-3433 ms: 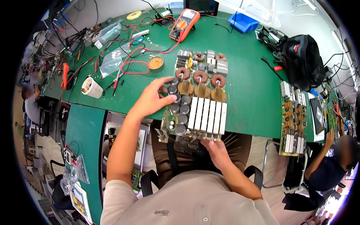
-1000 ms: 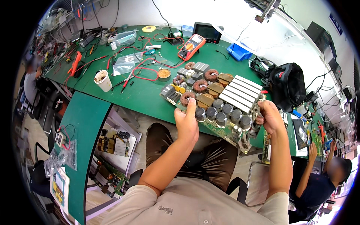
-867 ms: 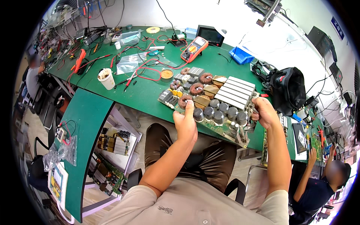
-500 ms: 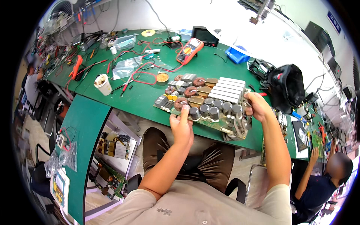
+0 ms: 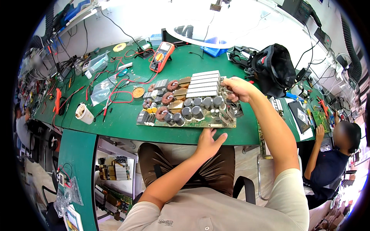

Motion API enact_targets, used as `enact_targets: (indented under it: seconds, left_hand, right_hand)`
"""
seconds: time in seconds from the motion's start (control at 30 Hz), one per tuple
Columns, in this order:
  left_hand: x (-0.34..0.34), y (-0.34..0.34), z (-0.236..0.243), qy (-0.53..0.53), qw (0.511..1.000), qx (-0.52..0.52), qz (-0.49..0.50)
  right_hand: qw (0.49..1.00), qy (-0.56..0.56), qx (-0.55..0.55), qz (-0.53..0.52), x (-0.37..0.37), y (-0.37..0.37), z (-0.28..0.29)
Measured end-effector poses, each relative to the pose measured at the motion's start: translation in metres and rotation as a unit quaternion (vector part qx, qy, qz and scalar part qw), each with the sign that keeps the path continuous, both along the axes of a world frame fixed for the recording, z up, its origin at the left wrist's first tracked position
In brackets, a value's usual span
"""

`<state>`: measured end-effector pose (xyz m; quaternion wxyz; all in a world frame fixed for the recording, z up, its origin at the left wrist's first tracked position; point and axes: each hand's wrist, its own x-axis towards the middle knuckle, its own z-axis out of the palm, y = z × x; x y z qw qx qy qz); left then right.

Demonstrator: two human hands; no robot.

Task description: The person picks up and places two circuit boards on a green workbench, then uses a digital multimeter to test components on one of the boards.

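A large power circuit board (image 5: 217, 124) rests on the green workbench in front of me, its front edge close to the bench edge. It carries copper-wound coils (image 5: 167, 98), dark round capacitors (image 5: 197, 112) and a pale finned heat sink (image 5: 203, 84). My right hand (image 5: 239, 89) is closed on the board's right end, beside the heat sink; some fingertips are hidden behind parts there. At the front edge, right of the middle, my left hand (image 5: 210, 144) has its thumb spread away. Its fingertips touch or reach just under the edge, partly hidden.
An orange multimeter (image 5: 162, 57) with red and black leads lies behind the board. To the left stand a paper cup (image 5: 84, 114) and a small round tin (image 5: 138, 92). A black bag (image 5: 273, 69) sits at the back right. Another person (image 5: 331, 154) works at far right.
My left hand has let go of the board's front left part and moved right along its front edge. The board has levelled onto the bench. My view has swung right.
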<state>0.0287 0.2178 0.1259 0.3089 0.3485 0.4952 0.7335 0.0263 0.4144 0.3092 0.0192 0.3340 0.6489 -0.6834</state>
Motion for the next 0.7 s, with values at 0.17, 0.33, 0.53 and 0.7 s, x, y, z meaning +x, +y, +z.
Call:
enact_targets:
  seconds: [0.17,0.33,0.53,0.7]
  left_hand:
    - [0.019,0.036,-0.01,-0.065,0.997,0.003,-0.048]
    - [0.035,0.057,-0.006,-0.146,0.976,-0.077,-0.141]
    - [0.07,0.069,0.014,-0.253,0.956,0.027,-0.143]
    - [0.079,0.071,0.022,-0.307,0.938,-0.026,-0.162]
  right_hand:
    - [0.996,-0.056,0.003,0.068,-0.004,0.028,-0.011]
    - [0.989,-0.093,0.063,0.1,-0.007,0.042,-0.025]
    - [0.971,-0.153,0.105,0.149,-0.015,0.052,-0.029]
    - [0.952,-0.216,0.132,0.17,-0.017,0.06,-0.042]
